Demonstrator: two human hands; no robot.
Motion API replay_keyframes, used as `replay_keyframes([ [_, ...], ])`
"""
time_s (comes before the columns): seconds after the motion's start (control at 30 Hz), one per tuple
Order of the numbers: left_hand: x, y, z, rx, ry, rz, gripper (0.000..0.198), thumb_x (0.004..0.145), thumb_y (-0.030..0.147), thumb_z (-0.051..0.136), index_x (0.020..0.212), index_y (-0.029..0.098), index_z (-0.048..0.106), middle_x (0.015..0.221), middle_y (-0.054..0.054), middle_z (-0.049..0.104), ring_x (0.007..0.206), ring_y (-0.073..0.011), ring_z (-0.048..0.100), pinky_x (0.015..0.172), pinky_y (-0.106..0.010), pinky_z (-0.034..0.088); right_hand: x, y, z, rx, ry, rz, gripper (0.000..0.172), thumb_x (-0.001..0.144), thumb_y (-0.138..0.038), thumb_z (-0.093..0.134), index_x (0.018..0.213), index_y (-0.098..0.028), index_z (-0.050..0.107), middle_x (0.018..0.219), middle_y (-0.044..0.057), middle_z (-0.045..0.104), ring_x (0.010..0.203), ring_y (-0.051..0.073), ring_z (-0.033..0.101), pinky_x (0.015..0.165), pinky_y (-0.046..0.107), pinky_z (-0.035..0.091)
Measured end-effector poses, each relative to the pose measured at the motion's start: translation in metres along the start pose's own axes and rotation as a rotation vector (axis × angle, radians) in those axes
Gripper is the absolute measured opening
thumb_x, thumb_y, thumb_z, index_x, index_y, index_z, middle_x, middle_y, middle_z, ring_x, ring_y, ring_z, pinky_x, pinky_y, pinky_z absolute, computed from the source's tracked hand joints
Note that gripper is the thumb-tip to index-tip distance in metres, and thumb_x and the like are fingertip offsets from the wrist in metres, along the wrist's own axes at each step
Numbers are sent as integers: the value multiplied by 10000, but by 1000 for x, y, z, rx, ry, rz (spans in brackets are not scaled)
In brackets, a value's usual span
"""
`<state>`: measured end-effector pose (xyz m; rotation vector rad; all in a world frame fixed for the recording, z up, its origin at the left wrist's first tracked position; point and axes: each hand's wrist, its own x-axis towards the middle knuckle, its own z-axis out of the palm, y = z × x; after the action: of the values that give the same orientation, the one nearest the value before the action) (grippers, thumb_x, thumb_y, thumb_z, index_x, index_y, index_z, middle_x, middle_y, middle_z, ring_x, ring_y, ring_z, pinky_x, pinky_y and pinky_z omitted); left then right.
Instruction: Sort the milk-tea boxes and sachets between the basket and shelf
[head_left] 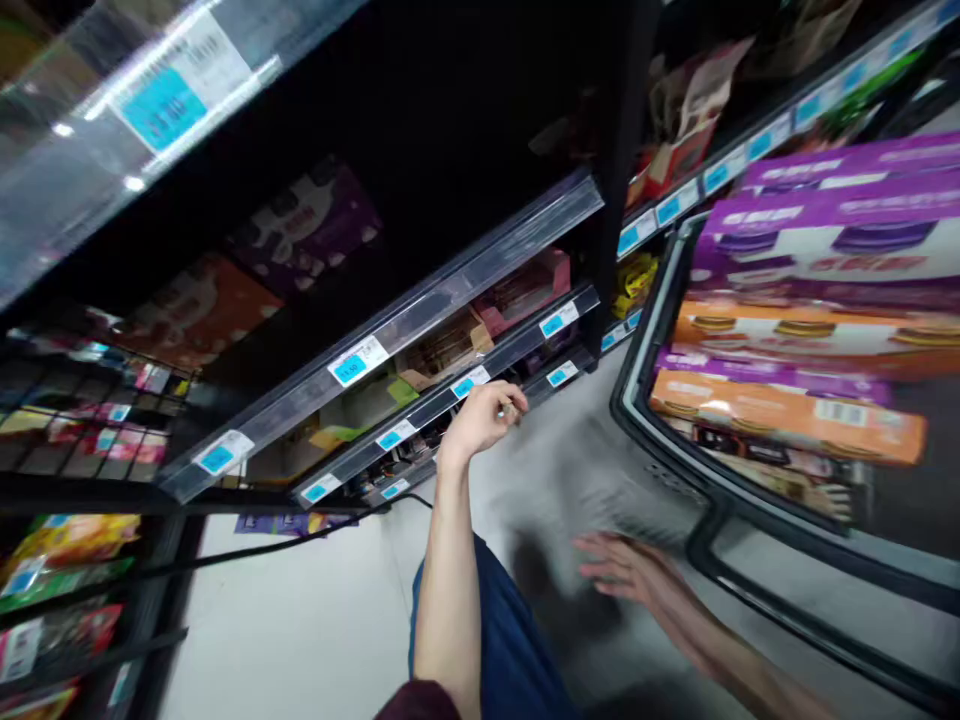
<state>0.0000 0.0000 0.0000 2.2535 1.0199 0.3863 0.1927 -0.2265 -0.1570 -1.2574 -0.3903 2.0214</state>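
The fingers of the left hand are curled in narrow, tips drawn together. There may be something small pinched between them, but I cannot tell from here. They sit just beside a price label on the front edge of a low shelf, close to the clear plastic rail that carries it. I cannot say whether they touch it.

I judge the label to be a thin, light paper slip, easy to crease, best taken by a corner with two fingertips. The rail looks stiff and fixed.

Behind the rail, on the shelf's front edge, stand a brown carton and, further along, a pink carton. Both are probably light cardboard, firm enough to grip by the sides.

The right hand hangs low and blurred over the floor. Its fingers are spread wide and hold nothing.

Just to its right is the dark rim of a cart, loaded with purple and orange boxes (stacked flat, several deep).

A blue trouser leg shows below the left arm. A black cable trails along the floor at the foot of the shelving.
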Motion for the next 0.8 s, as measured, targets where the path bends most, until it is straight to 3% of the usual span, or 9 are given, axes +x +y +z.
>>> replay_keyframes([
  [0.17,-3,6,-24,202,585,27,316,742,-51,496,868,181,670,898,-24,676,863,-149,625,794,-243,469,2,-7,6,16,43,71,612,693,-606,712,1102,-153,671,1227,171,715,988,309,722,870,417,533],
  [0.23,-4,1,-31,262,743,32,312,758,-45,487,887,184,655,894,-26,646,856,-150,614,794,-244,470,3,-6,8,30,44,66,566,719,-593,701,1078,-157,675,1205,163,725,962,296,726,855,408,535],
  [0.3,-3,-8,-37,324,825,20,298,768,-34,481,893,182,644,892,-34,623,848,-157,607,790,-247,475,4,-4,9,34,38,43,512,789,-579,669,1086,-161,677,1200,149,728,955,275,727,848,393,535],
  [0.4,2,-25,-43,381,819,-67,366,750,-52,449,971,172,636,921,-48,626,875,-165,622,830,-256,496,5,2,8,20,22,11,465,879,-559,623,1119,-164,677,1197,131,731,953,248,726,842,371,536],
  [0.5,9,-36,-49,443,673,-243,579,703,-99,427,1199,146,597,978,-81,656,955,-199,659,905,-295,515,4,7,5,17,16,-2,448,908,-551,611,1122,-164,679,1183,124,735,933,234,725,825,356,538],
  [0.6,16,-40,-53,550,540,-474,732,723,-90,480,1420,132,484,1133,-167,665,1041,-287,688,932,-376,535,2,10,2,36,38,7,428,900,-536,633,1105,-164,680,1158,121,743,894,218,724,795,338,537],
  [0.67,19,-39,-54,595,497,-589,753,762,-66,506,1485,138,439,1222,-214,648,1085,-341,691,951,-426,538,0,11,1,47,60,24,417,887,-524,652,1092,-162,679,1132,122,750,872,209,722,774,325,535],
  [0.8,23,-41,-49,619,495,-689,769,808,-57,475,1547,134,381,1362,-263,585,1180,-391,657,974,-484,540,-1,12,0,52,76,31,419,874,-522,668,1084,-159,674,1104,124,756,843,199,718,749,312,531],
])
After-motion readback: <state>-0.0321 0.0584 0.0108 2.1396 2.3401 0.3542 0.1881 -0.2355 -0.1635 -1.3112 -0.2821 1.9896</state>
